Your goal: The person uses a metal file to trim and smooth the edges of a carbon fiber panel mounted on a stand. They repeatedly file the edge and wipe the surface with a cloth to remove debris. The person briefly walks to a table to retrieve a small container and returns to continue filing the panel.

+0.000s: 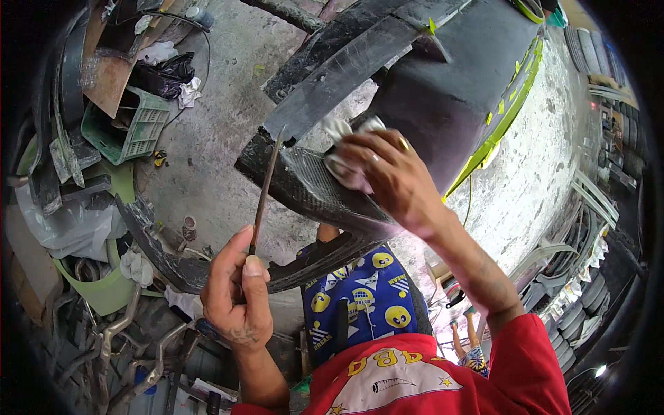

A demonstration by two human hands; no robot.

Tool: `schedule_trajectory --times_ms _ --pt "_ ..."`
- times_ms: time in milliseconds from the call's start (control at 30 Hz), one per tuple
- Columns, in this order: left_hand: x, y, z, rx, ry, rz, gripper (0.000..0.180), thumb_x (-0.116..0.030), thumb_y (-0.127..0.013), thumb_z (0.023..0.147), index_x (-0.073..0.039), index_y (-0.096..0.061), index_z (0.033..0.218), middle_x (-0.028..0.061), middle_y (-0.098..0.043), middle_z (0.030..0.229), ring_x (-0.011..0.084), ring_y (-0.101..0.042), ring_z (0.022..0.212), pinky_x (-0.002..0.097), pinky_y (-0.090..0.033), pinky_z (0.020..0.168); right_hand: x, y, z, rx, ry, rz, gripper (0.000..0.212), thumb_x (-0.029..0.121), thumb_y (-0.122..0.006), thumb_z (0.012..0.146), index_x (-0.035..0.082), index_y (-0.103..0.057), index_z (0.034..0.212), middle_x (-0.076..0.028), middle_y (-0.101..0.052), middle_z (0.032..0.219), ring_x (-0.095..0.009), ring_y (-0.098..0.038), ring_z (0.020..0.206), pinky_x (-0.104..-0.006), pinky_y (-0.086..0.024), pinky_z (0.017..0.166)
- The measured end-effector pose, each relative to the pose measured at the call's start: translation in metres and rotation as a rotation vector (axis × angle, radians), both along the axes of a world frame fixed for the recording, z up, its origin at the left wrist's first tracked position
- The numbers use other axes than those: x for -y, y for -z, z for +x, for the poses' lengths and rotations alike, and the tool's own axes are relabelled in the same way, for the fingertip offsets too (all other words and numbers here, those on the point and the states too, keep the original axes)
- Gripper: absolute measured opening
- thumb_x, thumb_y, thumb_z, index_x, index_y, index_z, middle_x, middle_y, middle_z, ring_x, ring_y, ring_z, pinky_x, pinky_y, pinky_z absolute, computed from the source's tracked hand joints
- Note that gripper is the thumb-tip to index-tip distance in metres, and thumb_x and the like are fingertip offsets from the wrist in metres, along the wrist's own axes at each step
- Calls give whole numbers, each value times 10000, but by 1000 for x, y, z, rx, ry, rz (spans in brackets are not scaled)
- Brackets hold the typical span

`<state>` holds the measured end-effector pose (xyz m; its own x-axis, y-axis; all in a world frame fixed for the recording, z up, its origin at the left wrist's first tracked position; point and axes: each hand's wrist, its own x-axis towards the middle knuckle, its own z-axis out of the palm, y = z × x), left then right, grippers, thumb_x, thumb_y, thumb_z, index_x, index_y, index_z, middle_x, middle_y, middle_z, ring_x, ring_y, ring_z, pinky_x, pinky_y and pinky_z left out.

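Observation:
A large dark car bumper point(443, 97), dusty and scuffed, stretches across the middle in front of me. My left hand point(238, 297) is closed around the lower end of a thin, long metal rod point(267, 187) with a narrow tip. The rod points up and away, its tip over the bumper's near left corner; I cannot tell whether they touch. My right hand point(391, 169) grips a crumpled white rag point(346, 169) against the ribbed corner section point(311, 180) of the bumper. Fingers and rag look slightly blurred. Yellow-green masking tape point(494, 131) runs along the bumper's right edge.
A green plastic crate point(142, 128) and a black plastic bag point(166, 75) are at the upper left. Bent metal pipes point(107, 346) pile up at the lower left. Stacked dark parts point(577, 311) line the right side. Another person's legs point(467, 335) show at the lower right.

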<state>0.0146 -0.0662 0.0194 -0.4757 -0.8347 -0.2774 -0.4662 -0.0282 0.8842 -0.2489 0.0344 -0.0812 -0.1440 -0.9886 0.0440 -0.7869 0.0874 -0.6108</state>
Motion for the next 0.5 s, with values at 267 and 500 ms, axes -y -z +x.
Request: schedule_trajectory --times_ms 267,500 --pt "-4 -1 2 0 37 -4 352 -30 -557 1031 81 -618 1359 98 -698 946 78 -597 692 225 -469 599 9 5 -6 -20 -23 1 426 29 -644 872 31 -635 1298 -146 -633 1369 -335 -538 1363 -441 -429 1163" --pt "-1 -3 9 -32 31 47 350 -19 -556 1027 86 -619 1354 94 -702 951 66 -594 697 216 -465 598 -71 -37 -3 10 45 207 568 -11 -656 871 36 -553 1428 -170 -548 1489 -375 -465 1448 -479 -378 1233"
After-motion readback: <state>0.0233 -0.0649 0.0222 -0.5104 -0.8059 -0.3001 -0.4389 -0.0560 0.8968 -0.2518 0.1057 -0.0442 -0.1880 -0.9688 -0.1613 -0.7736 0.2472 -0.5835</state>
